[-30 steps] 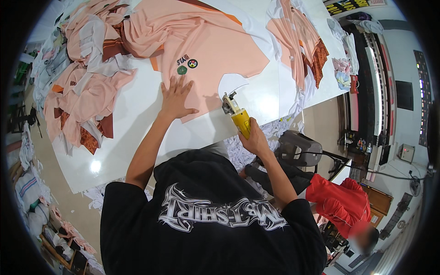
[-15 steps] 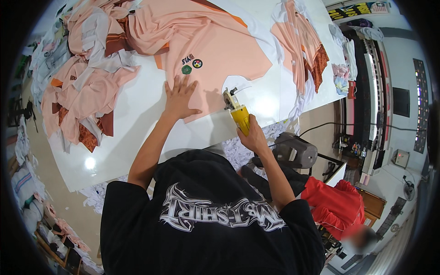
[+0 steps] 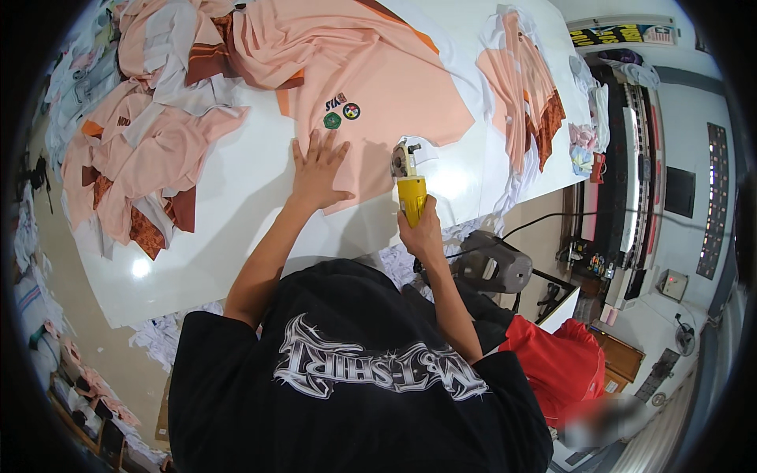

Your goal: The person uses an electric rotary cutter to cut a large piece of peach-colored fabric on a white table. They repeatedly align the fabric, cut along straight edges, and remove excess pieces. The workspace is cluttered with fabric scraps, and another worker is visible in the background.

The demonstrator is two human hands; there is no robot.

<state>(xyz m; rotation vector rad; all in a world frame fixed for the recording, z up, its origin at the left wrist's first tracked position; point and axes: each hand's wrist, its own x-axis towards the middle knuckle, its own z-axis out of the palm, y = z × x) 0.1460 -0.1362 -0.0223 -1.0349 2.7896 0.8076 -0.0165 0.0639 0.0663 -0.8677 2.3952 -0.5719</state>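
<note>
A large peach fabric panel (image 3: 394, 87) with small round and green badges lies on the white table in front of me. My left hand (image 3: 319, 172) presses flat on its near left part, fingers spread, just below the badges. My right hand (image 3: 423, 234) is wrapped round the yellow handle of an electric rotary cutter (image 3: 412, 197). The cutter's metal head (image 3: 403, 160) stands at the panel's near right edge, beside a curved white fabric strip. The blade's contact with the cloth is too small to make out.
Crumpled peach, white and rust-patterned pieces (image 3: 118, 173) heap at the left. Another peach bundle (image 3: 524, 94) lies at the right of the white table (image 3: 197, 260). Beyond the near edge are white scraps, a grey chair (image 3: 495, 264) and a person in red (image 3: 552, 363).
The cutter's head has edged slightly farther up along the fabric edge, and its handle has swung left to a straighter angle. My left hand stays flat on the panel. The whole view has shifted a little.
</note>
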